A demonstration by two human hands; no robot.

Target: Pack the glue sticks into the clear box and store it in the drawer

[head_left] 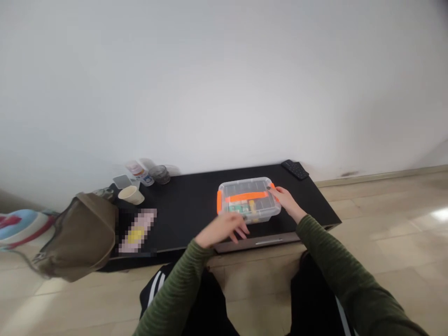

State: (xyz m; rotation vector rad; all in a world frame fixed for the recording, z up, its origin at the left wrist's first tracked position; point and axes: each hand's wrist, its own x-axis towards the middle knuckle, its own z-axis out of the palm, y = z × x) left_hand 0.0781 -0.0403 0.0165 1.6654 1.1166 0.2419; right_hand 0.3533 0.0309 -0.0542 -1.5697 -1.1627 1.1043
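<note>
A clear plastic storage box (238, 189) with a lid stands on the black table. An orange handle (250, 196) crosses its lid, and an orange latch (219, 201) sits on its left side. Through the front wall, green, white and yellow items show, too blurred to name. My right hand (285, 199) grips the box at its right-hand latch, thumb on the lid's edge. In front of the box's near left corner, my left hand (227, 228) hovers with its fingers apart, holding nothing; it hides part of that corner.
On the black table (189, 200) stand a paper cup (131, 195), a glass (160, 174) and a white bottle (140, 173) at the left. A brown bag (82, 235) is at the left end. A black keypad-like device (296, 169) lies back right, against the wall. A drawer handle (269, 241) faces me.
</note>
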